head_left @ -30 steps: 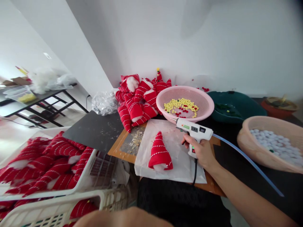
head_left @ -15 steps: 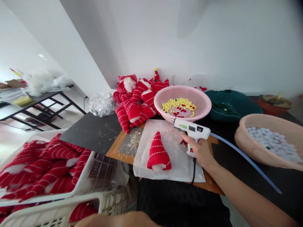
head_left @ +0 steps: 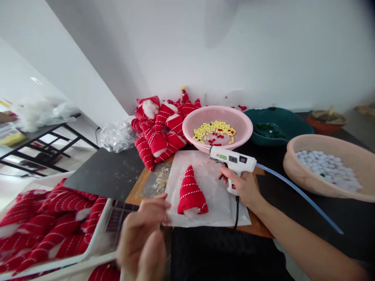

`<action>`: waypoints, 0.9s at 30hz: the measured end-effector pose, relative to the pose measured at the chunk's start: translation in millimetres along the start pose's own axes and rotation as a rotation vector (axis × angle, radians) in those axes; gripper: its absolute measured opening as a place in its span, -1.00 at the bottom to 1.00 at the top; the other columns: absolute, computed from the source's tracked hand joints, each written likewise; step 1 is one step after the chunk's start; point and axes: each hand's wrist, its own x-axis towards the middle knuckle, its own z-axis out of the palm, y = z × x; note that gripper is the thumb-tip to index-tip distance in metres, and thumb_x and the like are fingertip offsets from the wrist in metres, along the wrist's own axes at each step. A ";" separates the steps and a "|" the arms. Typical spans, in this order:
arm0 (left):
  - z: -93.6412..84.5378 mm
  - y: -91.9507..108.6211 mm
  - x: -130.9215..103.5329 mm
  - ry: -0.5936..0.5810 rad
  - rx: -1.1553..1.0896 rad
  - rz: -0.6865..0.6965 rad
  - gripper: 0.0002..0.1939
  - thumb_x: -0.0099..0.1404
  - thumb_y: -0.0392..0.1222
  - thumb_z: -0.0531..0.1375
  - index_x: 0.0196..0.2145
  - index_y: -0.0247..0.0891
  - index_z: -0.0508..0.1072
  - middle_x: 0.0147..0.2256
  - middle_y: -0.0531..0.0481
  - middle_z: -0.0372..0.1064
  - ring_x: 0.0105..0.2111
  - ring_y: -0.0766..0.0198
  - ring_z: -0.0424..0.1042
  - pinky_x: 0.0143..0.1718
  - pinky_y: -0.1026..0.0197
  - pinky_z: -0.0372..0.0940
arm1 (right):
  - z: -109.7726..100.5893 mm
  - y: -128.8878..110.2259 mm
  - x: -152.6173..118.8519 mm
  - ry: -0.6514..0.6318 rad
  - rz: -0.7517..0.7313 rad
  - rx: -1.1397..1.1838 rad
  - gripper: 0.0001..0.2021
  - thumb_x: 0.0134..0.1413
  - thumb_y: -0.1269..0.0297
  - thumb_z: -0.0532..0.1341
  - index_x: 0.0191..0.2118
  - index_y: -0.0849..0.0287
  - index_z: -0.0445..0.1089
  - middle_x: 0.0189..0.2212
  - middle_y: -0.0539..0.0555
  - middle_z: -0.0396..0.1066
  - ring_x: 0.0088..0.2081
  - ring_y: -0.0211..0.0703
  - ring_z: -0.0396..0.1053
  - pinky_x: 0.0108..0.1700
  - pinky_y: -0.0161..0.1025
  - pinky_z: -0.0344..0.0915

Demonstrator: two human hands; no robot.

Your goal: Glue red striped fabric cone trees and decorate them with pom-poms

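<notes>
My right hand is closed round the grip of a white glue gun, whose metal nozzle points left in front of the pink colander. A clear bluish tube runs from its back and a black cord drops from the grip. On the white sheet lies a red cone-shaped hat with white cord spirals, white stuffing showing at its wide end. My left hand, blurred, is in the air left of that hat, fingers loosely bent and thumb apart, nothing seen in it.
A pink colander holds yellow and red pom-poms. Behind right stand a dark green basin and a peach basket of white balls. Red hats are piled at the back; more fill a white crate lower left.
My left hand has risen from the bottom edge towards the hat's left side. The whole view has shifted slightly; my right hand still grips the glue gun, and the hat lies where it was.
</notes>
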 end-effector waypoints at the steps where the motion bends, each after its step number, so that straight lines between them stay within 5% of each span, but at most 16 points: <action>1: 0.8 -13.7 0.6 -0.037 0.100 0.002 -0.64 0.34 0.03 0.27 0.02 -0.17 0.42 0.01 -0.12 0.39 0.06 0.00 0.38 0.15 -0.17 0.27 | -0.2 0.7 -0.1 0.002 -0.001 -0.001 -0.69 0.11 0.03 0.29 -0.48 0.15 0.46 -0.58 0.01 0.39 -0.54 -0.23 0.27 -0.48 -0.27 0.24; 5: -4.5 -59.1 -9.8 -0.150 0.571 0.023 -0.56 0.24 -0.03 0.35 0.04 -0.12 0.41 0.05 -0.16 0.37 0.11 -0.11 0.30 0.14 -0.21 0.21 | 0.6 2.4 -0.9 -0.005 0.008 -0.023 -0.68 0.09 -0.01 0.28 -0.48 0.15 0.47 -0.58 0.03 0.41 -0.54 -0.21 0.29 -0.49 -0.26 0.26; 8: -2.7 -72.2 -15.7 -0.138 0.702 0.133 -0.69 0.26 -0.08 0.32 -0.05 -0.12 0.46 0.00 -0.14 0.42 0.05 -0.10 0.32 0.09 -0.22 0.22 | 2.3 0.8 -1.8 -0.019 0.003 -0.033 -0.69 0.08 -0.01 0.28 -0.47 0.14 0.47 -0.58 0.04 0.42 -0.55 -0.20 0.29 -0.49 -0.25 0.28; 12: 8.2 -70.5 -2.8 -0.210 0.666 0.218 -0.89 0.32 -0.20 0.26 -0.18 -0.10 0.50 -0.12 -0.06 0.48 -0.07 0.01 0.39 0.00 -0.10 0.28 | 2.5 -1.5 -1.1 -0.060 0.009 -0.018 -0.70 0.07 0.02 0.28 -0.50 0.14 0.45 -0.54 0.04 0.44 -0.53 -0.21 0.29 -0.46 -0.24 0.29; 17: 12.5 -50.9 31.6 -0.199 0.552 0.268 -0.84 0.38 -0.27 0.18 -0.13 -0.11 0.51 -0.09 -0.04 0.46 -0.06 0.13 0.46 0.01 0.07 0.33 | 1.2 -0.2 2.8 -0.129 0.020 0.036 -0.71 0.08 0.02 0.30 -0.44 0.16 0.47 -0.52 0.04 0.46 -0.53 -0.21 0.29 -0.46 -0.24 0.25; 20: 11.4 -38.0 43.6 -0.312 0.553 0.338 -0.80 0.38 -0.30 0.17 -0.12 -0.10 0.54 -0.08 -0.05 0.47 -0.05 0.14 0.47 0.02 0.09 0.34 | 2.2 -6.1 2.2 -0.184 0.029 0.049 -0.72 0.11 0.04 0.31 -0.44 0.14 0.48 -0.51 0.05 0.47 -0.51 -0.20 0.29 -0.46 -0.24 0.24; 24: 9.3 -34.8 32.7 -0.504 0.494 0.328 -0.69 0.37 -0.29 0.22 0.04 -0.06 0.50 0.00 -0.09 0.46 0.01 0.10 0.47 0.07 0.06 0.36 | -1.2 -23.3 -0.1 -0.322 0.020 0.034 -0.72 0.16 0.04 0.28 -0.42 0.13 0.49 -0.47 0.05 0.48 -0.48 -0.20 0.31 -0.44 -0.24 0.26; 27: 9.1 -41.5 13.2 -0.424 0.472 0.308 -0.58 0.34 -0.30 0.27 0.12 -0.07 0.42 0.04 -0.11 0.42 0.04 0.09 0.45 0.07 0.07 0.36 | -10.5 -33.8 -0.2 -0.404 0.004 -0.003 -0.73 0.16 0.04 0.28 -0.41 0.13 0.51 -0.48 0.05 0.48 -0.48 -0.18 0.33 -0.43 -0.24 0.31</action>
